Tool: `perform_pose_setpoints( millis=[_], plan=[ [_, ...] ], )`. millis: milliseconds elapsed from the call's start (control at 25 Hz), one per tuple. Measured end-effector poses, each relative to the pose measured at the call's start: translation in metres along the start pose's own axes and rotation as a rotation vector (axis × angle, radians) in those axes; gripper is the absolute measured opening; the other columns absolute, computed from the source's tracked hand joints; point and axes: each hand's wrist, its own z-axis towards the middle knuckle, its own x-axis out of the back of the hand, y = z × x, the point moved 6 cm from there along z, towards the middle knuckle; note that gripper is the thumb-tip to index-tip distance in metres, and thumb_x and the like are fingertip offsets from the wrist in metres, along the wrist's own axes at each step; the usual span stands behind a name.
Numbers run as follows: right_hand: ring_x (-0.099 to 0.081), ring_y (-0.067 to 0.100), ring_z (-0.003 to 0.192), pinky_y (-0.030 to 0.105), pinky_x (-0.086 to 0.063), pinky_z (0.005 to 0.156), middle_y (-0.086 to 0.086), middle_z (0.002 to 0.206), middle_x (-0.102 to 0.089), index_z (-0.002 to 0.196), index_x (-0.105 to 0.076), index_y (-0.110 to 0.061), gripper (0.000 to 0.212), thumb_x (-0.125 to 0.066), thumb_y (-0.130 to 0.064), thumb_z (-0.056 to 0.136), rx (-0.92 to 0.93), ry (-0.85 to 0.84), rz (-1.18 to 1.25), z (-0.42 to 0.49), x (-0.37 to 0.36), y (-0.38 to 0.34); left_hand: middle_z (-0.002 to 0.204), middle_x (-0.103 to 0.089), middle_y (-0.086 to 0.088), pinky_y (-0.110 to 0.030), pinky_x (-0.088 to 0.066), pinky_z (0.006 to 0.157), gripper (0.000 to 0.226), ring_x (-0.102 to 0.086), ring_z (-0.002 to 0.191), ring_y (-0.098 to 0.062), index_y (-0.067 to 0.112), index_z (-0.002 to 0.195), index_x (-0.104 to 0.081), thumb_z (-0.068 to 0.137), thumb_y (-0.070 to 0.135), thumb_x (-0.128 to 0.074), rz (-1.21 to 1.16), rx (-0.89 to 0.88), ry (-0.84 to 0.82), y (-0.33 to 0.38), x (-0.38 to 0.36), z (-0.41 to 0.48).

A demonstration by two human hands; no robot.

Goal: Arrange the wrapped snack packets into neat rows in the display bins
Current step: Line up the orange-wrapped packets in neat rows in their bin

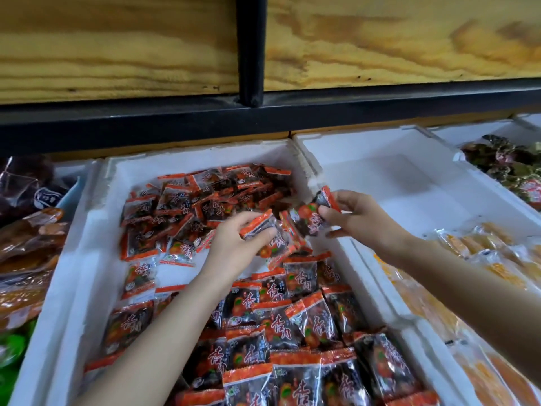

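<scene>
Likely light, slippery packets (257, 227) are being held over the bin (96, 224), several clasped by the left hand (234, 247), others pinched at crimped edges by the right hand (363, 218).

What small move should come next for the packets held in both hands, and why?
Probably lower them onto the bare strip of the white bin, extending the near rows. The left hand and right hand each grip packets above it; the far heap lies loose.
</scene>
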Motion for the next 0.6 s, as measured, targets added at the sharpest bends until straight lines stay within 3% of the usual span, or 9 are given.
perform_pose_setpoints(
  millis=[120, 200, 280, 400, 480, 600],
  plan=[
    [-0.055, 0.013, 0.061, 0.015, -0.046, 0.052, 0.003, 0.068, -0.060, 0.087, -0.064, -0.007, 0.006, -0.059, -0.010, 0.090, 0.010, -0.023, -0.046, -0.018, 0.007, -0.003, 0.093, -0.067, 0.008, -0.010, -0.043, 0.063, 0.012, -0.060, 0.080, -0.002, 0.022, 0.095, -0.068, 0.085, 0.019, -0.071, -0.012, 0.004, 0.010, 0.008, -0.004, -0.013],
    [-0.053, 0.011, 0.059, 0.015, -0.043, 0.052, 0.001, 0.065, -0.060, 0.089, -0.066, -0.010, 0.005, -0.062, -0.012, 0.088, 0.017, -0.054, -0.075, -0.025, 0.007, -0.004, 0.095, -0.065, 0.012, -0.004, -0.041, 0.058, 0.014, -0.059, 0.076, 0.007, 0.023, 0.098, -0.066, 0.085, 0.017, -0.070, -0.037, 0.014, 0.019, 0.012, -0.006, -0.021],
    [-0.053, 0.009, 0.058, 0.017, -0.043, 0.053, 0.000, 0.065, -0.060, 0.088, -0.067, -0.011, 0.004, -0.063, -0.011, 0.087, 0.032, -0.086, -0.050, -0.032, 0.003, -0.005, 0.107, -0.059, 0.016, -0.010, -0.042, 0.069, 0.020, -0.055, 0.090, 0.009, 0.031, 0.104, -0.062, 0.086, 0.025, -0.069, -0.057, 0.030, -0.018, 0.015, -0.011, -0.030],
    [-0.054, 0.008, 0.053, 0.017, -0.046, 0.052, 0.000, 0.062, -0.061, 0.086, -0.065, -0.007, 0.002, -0.063, -0.007, 0.085, 0.033, -0.093, 0.032, -0.038, 0.000, -0.006, 0.109, -0.055, 0.019, -0.021, -0.038, 0.080, 0.027, -0.051, 0.107, -0.005, 0.039, 0.106, -0.056, 0.083, 0.033, -0.071, -0.068, 0.036, -0.128, 0.018, -0.023, -0.040],
    [-0.055, 0.010, 0.055, 0.018, -0.047, 0.052, 0.002, 0.065, -0.064, 0.084, -0.064, -0.009, 0.003, -0.065, -0.006, 0.083, 0.046, -0.091, 0.050, -0.042, 0.001, -0.009, 0.110, -0.050, 0.026, -0.016, -0.038, 0.082, 0.038, -0.048, 0.103, 0.008, 0.037, 0.110, -0.053, 0.080, 0.031, -0.075, -0.023, 0.020, -0.155, 0.022, -0.025, -0.043],
    [-0.060, 0.014, 0.063, 0.019, -0.050, 0.056, 0.007, 0.075, -0.067, 0.087, -0.063, -0.008, 0.005, -0.065, -0.005, 0.083, 0.051, -0.196, -0.061, -0.044, 0.002, -0.013, 0.103, -0.050, 0.026, 0.000, -0.039, 0.068, 0.049, -0.051, 0.084, 0.022, 0.031, 0.118, -0.044, 0.081, 0.023, -0.075, 0.042, -0.039, -0.127, 0.029, -0.027, -0.043]
  ],
)
